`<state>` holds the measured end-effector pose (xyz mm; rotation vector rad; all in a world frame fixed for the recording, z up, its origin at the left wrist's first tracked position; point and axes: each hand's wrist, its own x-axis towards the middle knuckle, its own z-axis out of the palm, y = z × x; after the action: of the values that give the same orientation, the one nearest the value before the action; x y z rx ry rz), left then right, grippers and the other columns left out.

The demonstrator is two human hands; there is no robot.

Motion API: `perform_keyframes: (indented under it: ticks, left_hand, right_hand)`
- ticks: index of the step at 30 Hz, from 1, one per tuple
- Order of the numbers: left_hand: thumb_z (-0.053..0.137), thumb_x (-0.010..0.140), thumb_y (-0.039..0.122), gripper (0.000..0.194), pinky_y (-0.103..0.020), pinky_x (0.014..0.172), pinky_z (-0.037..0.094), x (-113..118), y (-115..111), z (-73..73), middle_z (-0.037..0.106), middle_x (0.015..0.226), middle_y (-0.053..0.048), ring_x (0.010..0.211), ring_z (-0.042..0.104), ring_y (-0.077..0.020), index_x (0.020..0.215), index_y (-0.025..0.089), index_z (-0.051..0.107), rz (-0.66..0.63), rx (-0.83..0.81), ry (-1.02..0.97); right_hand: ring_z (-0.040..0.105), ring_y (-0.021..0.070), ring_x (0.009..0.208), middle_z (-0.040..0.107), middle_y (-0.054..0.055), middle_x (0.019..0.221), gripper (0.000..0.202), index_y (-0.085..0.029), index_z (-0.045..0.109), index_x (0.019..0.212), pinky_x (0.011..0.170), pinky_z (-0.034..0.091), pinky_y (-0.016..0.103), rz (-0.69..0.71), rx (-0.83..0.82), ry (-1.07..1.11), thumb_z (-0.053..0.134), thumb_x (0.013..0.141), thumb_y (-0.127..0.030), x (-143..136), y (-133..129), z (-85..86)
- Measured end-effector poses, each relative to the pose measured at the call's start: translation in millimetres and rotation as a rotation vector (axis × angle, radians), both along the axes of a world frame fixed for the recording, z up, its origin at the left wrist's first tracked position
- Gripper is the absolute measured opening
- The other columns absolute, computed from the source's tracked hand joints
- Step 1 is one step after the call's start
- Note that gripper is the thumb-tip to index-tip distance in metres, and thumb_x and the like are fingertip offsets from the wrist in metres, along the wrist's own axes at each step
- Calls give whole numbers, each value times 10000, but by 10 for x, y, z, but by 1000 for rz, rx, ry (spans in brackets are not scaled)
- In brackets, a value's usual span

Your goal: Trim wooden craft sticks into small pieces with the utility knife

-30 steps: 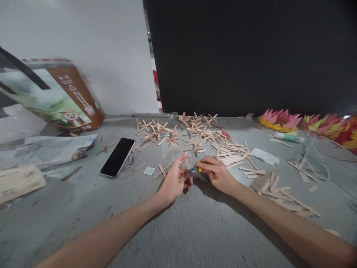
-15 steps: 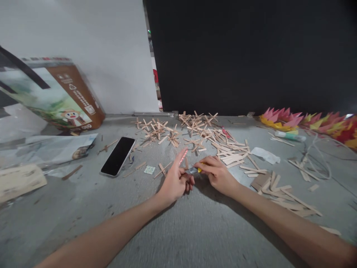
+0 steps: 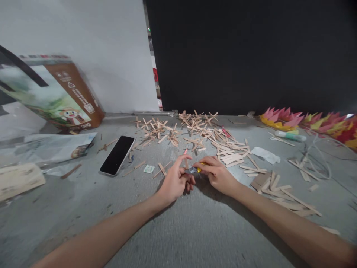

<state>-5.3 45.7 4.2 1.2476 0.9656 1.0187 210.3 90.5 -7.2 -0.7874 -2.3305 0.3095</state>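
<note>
In the middle of the head view, my left hand [image 3: 174, 182] is closed around a small wooden craft stick [image 3: 186, 162]. The stick's end shows above the thumb, and my left index finger reaches over it. My right hand [image 3: 216, 174] grips a yellow utility knife [image 3: 199, 169] between thumb and fingers. The knife's grey metal front lies against the stick and the left fingertips; exactly where the edge touches is too small to tell. Just behind the left index finger is a red-and-white striped piece [image 3: 185, 151], mostly hidden.
Crossed stick pieces [image 3: 156, 130] are heaped beyond my hands. Loose craft sticks [image 3: 232, 154] spread to the right, beside a glue stick [image 3: 290, 136] and paper flowers [image 3: 281, 118]. To the left are a phone [image 3: 117, 155], plastic packaging [image 3: 58, 147] and a printed bag [image 3: 67, 96].
My left index finger has bent from pointing up to curling over the stick, covering most of the striped piece. My right hand and the knife have hardly moved.
</note>
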Motion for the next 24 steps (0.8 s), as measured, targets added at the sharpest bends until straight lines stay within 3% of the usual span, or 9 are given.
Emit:
perform_keyframes:
  ticks: [14,24]
  left_hand:
    - [524,861,166,571,-154,428,394,-2,-21,18,649,644,48,432,548,-93,1422,216,431,2,43,23]
    - [489,829,132,546,-159,427,384,-5,-17,-14,642,644,54,434,545,-101,1357,242,409,4,29,44]
  right_hand:
    - [633,226,982,736,66,1088,512,-254,703,1255,865,434,411,18,-25,17,463,922,52,-1,-16,20]
    - [627,232,939,731,76,1044,494,-244,714,1243,817,436,393,-2,47,13,474,923,45,-14,-14,23]
